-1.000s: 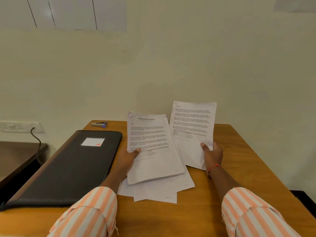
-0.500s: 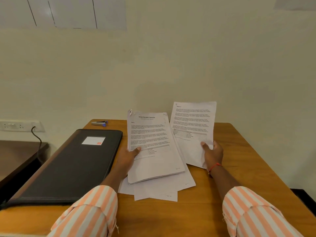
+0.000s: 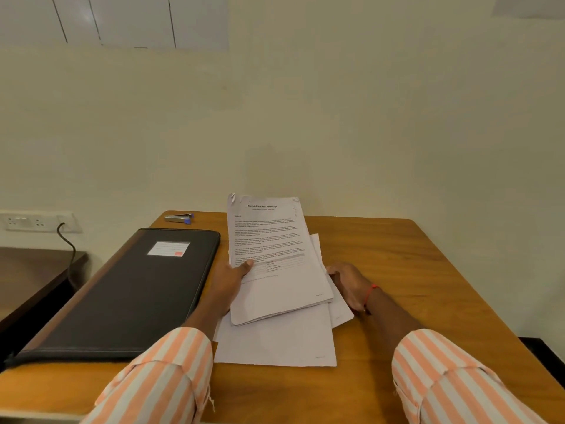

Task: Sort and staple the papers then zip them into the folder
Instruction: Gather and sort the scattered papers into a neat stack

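One stack (image 3: 276, 240) sits in left hand (image 3: 227, 281) (thumb atop), right hand (image 3: 351, 284) palm-down.

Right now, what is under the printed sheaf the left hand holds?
Loose white sheets on the table, jutting out at its near and right edges. The sheaf hides their count and print.

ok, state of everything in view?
Folder: closed, flat on table.
Stapler: lying at far edge, untouched.
Stack: tilted up, gripped by left hand.
Loose sheets: flat, under stack.
Right hand: at sheets' edge, grip unclear.
Plug: in socket.
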